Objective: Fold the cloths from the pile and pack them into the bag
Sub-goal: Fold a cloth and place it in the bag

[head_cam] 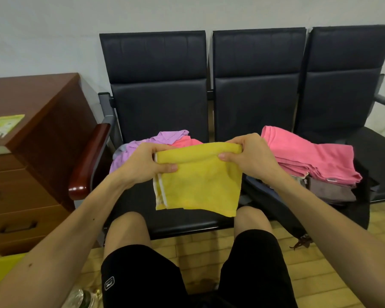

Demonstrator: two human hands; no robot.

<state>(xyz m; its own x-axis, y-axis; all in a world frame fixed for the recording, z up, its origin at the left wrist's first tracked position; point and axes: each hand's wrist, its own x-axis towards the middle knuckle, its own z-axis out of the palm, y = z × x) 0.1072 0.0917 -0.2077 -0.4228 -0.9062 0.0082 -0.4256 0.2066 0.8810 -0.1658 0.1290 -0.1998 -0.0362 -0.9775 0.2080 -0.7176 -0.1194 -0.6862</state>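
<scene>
A yellow cloth [198, 183] hangs folded over in front of me, above the left seat of a black bench [165, 107]. My left hand [142, 162] grips its upper left corner and my right hand [250, 153] grips its upper right corner. Behind my left hand lies a loose pile of cloths, a purple one [133, 147] and a pink one [187, 142]. On the middle seat a dark open bag [353, 210] holds folded cloths, with pink ones [309, 158] on top and a grey-brown one [331, 190] beneath.
A brown wooden drawer cabinet [31, 152] stands at the left, with a green leaflet [2, 126] on top. The bench's red-brown armrest [87, 161] juts out beside the pile. My knees in black shorts [187, 270] are below the cloth, over a yellowish wood floor [320, 263].
</scene>
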